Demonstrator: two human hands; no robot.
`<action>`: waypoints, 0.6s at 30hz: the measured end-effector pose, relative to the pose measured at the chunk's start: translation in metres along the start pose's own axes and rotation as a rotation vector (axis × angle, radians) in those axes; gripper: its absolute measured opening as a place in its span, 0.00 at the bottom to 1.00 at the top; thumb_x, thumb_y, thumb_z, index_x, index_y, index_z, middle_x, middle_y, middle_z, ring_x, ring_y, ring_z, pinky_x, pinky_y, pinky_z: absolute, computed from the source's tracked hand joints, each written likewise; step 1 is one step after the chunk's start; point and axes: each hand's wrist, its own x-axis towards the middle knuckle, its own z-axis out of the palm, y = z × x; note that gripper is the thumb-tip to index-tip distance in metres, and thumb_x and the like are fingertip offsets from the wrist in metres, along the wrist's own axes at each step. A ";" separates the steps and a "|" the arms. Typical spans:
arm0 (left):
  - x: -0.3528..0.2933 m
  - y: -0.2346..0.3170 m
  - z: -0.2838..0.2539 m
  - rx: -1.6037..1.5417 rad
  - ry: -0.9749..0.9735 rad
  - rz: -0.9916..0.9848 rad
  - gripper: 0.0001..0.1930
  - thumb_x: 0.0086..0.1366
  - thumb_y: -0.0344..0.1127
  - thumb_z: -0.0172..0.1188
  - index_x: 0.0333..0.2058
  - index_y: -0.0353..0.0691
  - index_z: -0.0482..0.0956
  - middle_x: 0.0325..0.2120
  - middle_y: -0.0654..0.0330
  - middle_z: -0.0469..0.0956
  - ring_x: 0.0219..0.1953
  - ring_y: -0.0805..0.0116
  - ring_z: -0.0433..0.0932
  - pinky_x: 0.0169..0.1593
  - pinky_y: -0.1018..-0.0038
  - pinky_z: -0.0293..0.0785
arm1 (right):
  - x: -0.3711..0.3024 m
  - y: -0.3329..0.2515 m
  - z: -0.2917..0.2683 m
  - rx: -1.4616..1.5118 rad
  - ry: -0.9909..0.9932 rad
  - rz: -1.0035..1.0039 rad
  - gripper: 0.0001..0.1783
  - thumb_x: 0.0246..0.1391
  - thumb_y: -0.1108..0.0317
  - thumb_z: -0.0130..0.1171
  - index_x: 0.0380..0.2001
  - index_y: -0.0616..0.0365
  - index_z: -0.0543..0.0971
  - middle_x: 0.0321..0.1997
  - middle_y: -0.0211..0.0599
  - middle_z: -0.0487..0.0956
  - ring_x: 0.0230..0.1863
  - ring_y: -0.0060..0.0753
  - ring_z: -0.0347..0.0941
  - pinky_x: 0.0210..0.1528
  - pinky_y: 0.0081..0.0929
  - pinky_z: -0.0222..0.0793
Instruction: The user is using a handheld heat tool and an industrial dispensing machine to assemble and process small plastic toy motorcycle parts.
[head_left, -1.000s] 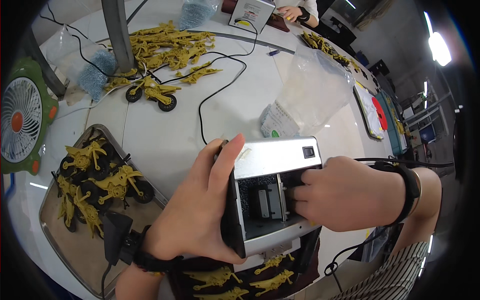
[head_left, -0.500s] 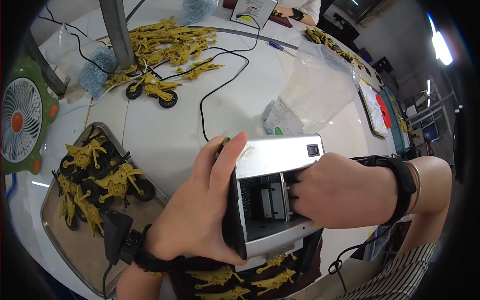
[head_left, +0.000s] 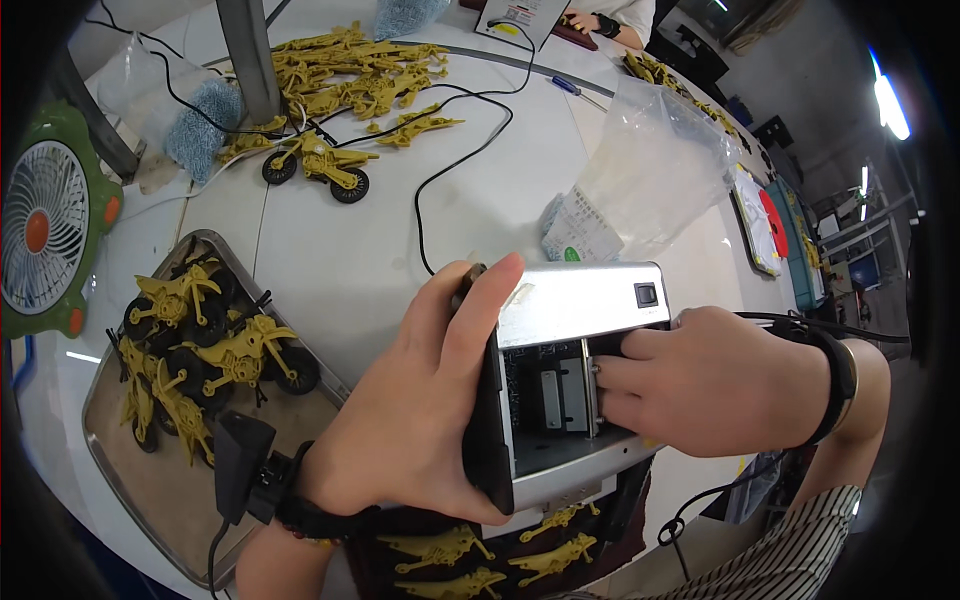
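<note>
Silver-and-black metal box (head_left: 575, 305) sits by the desk's (head_left: 340, 250) near edge, open face up; whether it rests there is hidden. Left hand (head_left: 400, 400) spans its left side, wide, thumb near, fingers far. Right hand (head_left: 715, 385) curled, fingers inside the opening beside a thin metal rod (head_left: 589, 385); cannot tell what they pinch.

Progress: handling looks midway, inner parts exposed, no cover on that face. Brown rectangular tray (head_left: 160, 490), desk's left side, carries wheeled yellow plastic motorcycles (head_left: 240, 352); a heap of loose yellow plastic pieces (head_left: 350, 65) lies toward the far edge, seemingly unassembled.

Against half a second ago: left grip unchanged, box still open; right hand has turned, showing more finger. Whole view slides slightly rightward.
</note>
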 end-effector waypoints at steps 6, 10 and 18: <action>0.001 -0.001 0.001 0.014 -0.006 0.008 0.80 0.17 0.56 0.80 0.65 0.31 0.35 0.59 0.40 0.50 0.62 0.42 0.55 0.64 0.59 0.53 | 0.000 0.005 0.004 -0.002 0.038 -0.111 0.05 0.47 0.68 0.56 0.29 0.56 0.76 0.32 0.27 0.73 0.37 0.28 0.73 0.28 0.25 0.72; 0.000 0.000 0.002 -0.002 0.000 -0.008 0.80 0.17 0.56 0.80 0.65 0.31 0.35 0.59 0.41 0.50 0.62 0.43 0.54 0.65 0.60 0.52 | 0.003 0.000 0.002 -0.030 -0.051 -0.023 0.04 0.46 0.69 0.56 0.28 0.54 0.77 0.30 0.25 0.73 0.37 0.27 0.71 0.28 0.25 0.72; -0.001 0.001 0.001 0.023 -0.009 0.000 0.81 0.18 0.54 0.81 0.66 0.33 0.33 0.60 0.43 0.51 0.61 0.47 0.58 0.63 0.61 0.56 | -0.004 0.001 0.007 -0.095 0.065 -0.066 0.05 0.45 0.68 0.57 0.28 0.53 0.78 0.29 0.24 0.74 0.37 0.26 0.71 0.28 0.24 0.72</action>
